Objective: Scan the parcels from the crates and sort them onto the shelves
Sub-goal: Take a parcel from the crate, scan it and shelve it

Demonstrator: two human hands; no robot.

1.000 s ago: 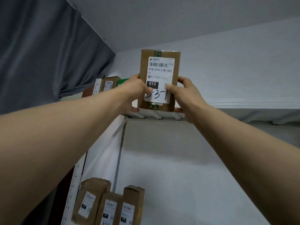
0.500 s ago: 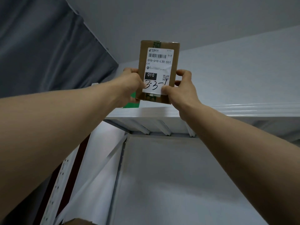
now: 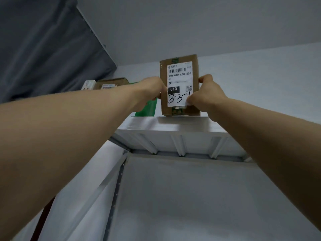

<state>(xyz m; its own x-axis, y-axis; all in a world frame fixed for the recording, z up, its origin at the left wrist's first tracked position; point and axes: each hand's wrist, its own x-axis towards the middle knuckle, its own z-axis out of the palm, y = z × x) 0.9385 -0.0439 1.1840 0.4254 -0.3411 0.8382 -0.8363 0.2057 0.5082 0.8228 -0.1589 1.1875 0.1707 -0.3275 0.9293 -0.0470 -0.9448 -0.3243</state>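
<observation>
The parcel now stands with its bottom edge on the top shelf, near the front edge. Half a second ago I held it in the air above this edge, and one second ago it was lower, in front of the shelf. So I have lifted it over the edge and brought it down, and I judge the placing of this parcel is almost finished; only letting go is not yet done. After that, I think, the next parcel from the crates must be scanned. My left hand grips the left side of the parcel with curled fingers, and my right hand pinches the right side, its thumb lying over the lower right corner of the label. The parcel is a flat, tall box of brown cardboard, upright, with the label toward me. A strip of green printed tape runs down the middle under the label. The white label carries a barcode, the line 010 010 L30 551, a black block with 010, a small square code, and 3-3-1 written by hand. To the left on the same shelf there are other boxes and a green thing just beside my left hand, and behind them hangs a dark curtain.
</observation>
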